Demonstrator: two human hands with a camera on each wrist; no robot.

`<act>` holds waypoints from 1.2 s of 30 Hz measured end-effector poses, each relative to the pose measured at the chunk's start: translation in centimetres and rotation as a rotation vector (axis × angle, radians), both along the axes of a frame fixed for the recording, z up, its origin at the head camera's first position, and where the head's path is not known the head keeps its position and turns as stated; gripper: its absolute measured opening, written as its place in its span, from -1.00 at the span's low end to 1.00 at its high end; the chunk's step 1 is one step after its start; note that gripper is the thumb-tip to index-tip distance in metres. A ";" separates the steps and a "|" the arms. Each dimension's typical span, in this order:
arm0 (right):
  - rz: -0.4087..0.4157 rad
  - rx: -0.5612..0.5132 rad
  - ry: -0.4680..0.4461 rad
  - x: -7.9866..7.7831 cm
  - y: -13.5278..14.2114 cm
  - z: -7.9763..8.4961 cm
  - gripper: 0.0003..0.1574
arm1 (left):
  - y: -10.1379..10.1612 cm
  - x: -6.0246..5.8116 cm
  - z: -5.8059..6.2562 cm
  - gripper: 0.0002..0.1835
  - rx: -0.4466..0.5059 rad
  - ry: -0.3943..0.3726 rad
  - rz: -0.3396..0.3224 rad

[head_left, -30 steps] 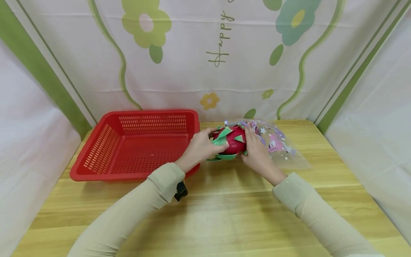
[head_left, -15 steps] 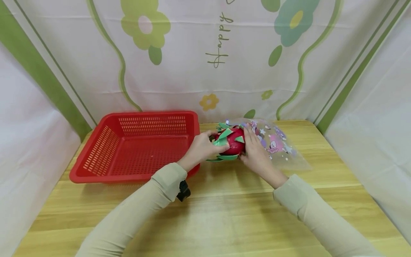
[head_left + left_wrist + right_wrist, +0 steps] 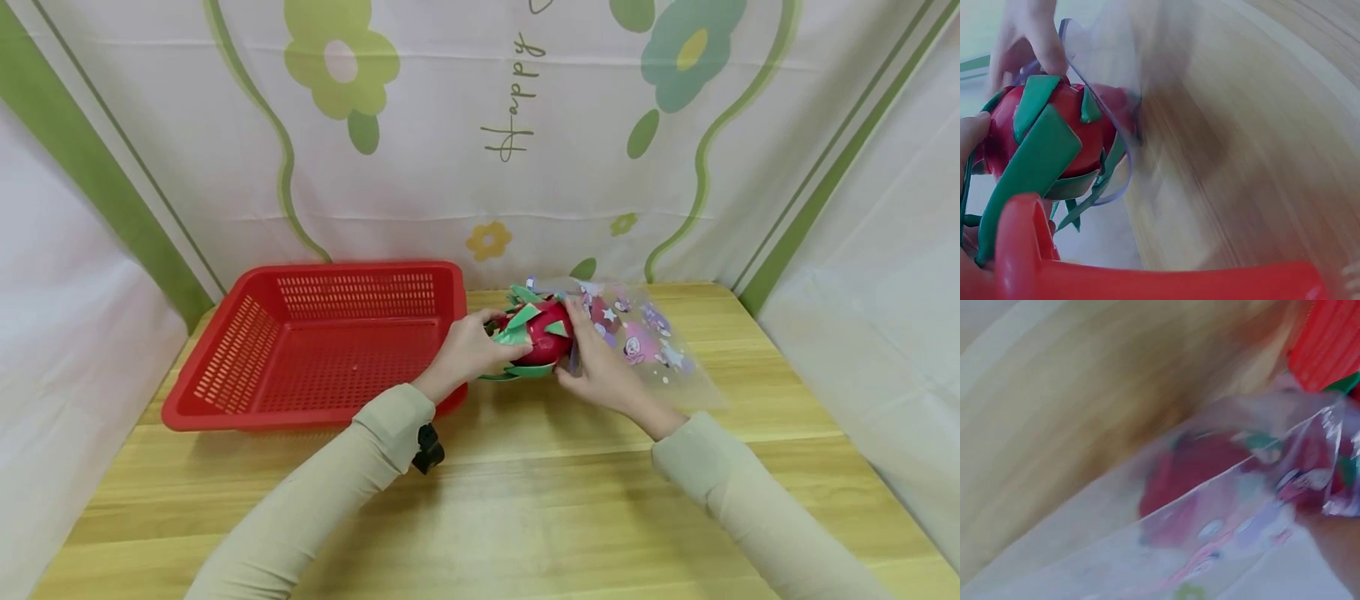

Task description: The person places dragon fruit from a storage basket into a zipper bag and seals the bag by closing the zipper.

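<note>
Room near, obstacles far
We could pass between two beige fabric sleeves (image 3: 315, 492) over the pale wooden table (image 3: 517, 517); beyond, the red perforated plastic basket (image 3: 262, 419) blocks us left, the clear printed plastic bag (image 3: 641, 350) right, the round red green-leaved fruit (image 3: 546, 343) between.

bag (image 3: 1210, 509) blurred, basket (image 3: 1329, 344) cropped, right-wrist view

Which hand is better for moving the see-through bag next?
Right, probably: the right hand is at the open end of the see-through bag, while the left hand holds the red fruit and sits nearer the red basket.
</note>
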State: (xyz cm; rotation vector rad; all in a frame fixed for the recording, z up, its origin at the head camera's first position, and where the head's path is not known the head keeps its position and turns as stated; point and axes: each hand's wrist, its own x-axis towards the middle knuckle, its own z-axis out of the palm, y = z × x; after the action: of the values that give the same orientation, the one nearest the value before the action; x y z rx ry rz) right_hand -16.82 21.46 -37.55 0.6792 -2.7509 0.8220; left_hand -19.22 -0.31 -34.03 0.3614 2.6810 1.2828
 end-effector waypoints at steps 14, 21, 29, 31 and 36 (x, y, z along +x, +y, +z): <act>0.089 0.122 -0.234 -1.1 3.3 0.1 0.29 | 0.2 -0.8 -0.6 -0.26 0.011 -0.045 -0.001; 0.066 0.144 -0.165 -1.6 2.6 -0.5 0.67 | 0.4 -1.3 -0.4 -0.30 0.041 -0.078 -0.018; 0.024 0.157 -0.111 -1.1 2.0 -0.2 0.67 | 0.6 -1.6 -0.7 -0.35 0.122 -0.117 -0.031; 0.017 0.174 -0.102 -1.0 1.9 -0.1 0.63 | 0.6 -1.7 -0.7 -0.37 0.141 -0.124 -0.038; 0.001 0.187 -0.103 -0.8 1.7 -0.2 0.58 | 0.6 -1.9 -0.8 -0.45 0.172 -0.143 -0.055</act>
State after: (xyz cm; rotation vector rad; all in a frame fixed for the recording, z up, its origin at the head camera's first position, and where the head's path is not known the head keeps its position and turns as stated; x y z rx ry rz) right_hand -17.63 23.12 -37.79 0.6894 -2.9477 0.6214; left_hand -21.14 0.32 -34.87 0.3467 2.4342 1.4678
